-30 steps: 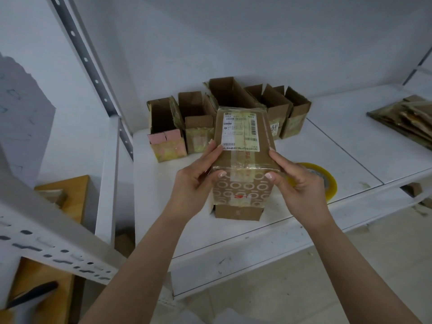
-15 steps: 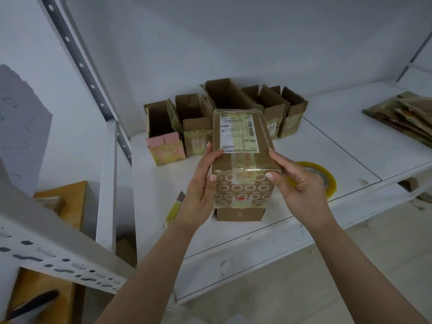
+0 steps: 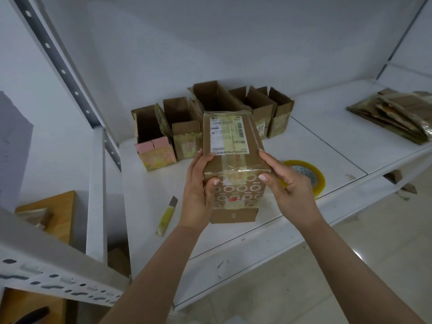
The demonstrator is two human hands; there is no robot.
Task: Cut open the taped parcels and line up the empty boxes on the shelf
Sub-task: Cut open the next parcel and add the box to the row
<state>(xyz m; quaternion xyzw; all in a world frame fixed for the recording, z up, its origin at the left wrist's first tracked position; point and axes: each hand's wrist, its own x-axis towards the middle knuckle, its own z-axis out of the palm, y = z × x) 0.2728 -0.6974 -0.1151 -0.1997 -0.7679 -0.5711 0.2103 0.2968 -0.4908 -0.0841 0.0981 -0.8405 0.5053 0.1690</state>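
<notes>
A taped brown parcel (image 3: 233, 157) with a white shipping label on top stands near the front of the white shelf (image 3: 327, 146). My left hand (image 3: 198, 192) grips its left side, thumb on the front face. My right hand (image 3: 285, 185) grips its right side, thumb on the front edge. Its lowest part is bare cardboard; whether that is a second box, I cannot tell. A yellow utility knife (image 3: 166, 216) lies on the shelf left of my left hand. Several opened empty boxes (image 3: 182, 127) stand in a row behind the parcel.
A roll of clear yellow tape (image 3: 311, 174) lies flat behind my right hand. A pile of flattened, taped cardboard (image 3: 397, 115) sits at the far right. A perforated metal upright (image 3: 60, 66) and a beam (image 3: 53, 274) frame the left. A wooden piece (image 3: 56, 211) sits lower left.
My left hand has slid lower down the parcel's left side, uncovering the yellow knife on the shelf. The parcel stays in place between both hands.
</notes>
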